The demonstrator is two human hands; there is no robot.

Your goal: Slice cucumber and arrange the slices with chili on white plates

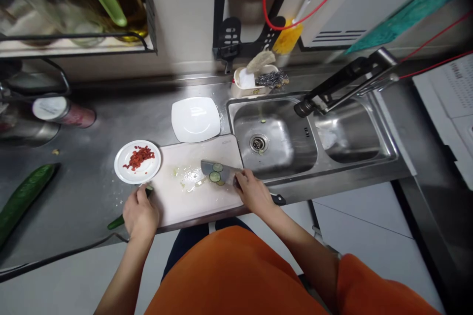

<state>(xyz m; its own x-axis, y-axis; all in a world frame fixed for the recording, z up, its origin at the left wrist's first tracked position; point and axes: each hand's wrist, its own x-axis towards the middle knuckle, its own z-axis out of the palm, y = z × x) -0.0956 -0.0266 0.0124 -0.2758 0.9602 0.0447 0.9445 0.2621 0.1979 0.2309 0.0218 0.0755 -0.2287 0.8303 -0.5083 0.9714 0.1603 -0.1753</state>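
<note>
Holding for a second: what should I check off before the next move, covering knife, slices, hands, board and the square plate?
1. Knife held by its handle in the right hand: ok.
2. Left hand away from the blade: ok, it is on a cucumber piece at the board's left side.
3. Cucumber slices stuck firmly to the blade: cannot tell; they show against its flat.
4. Cutting board dry and free of scraps: not ok, wet shine and green bits show.
5. Square plate by the board: ok, at its far edge.
</note>
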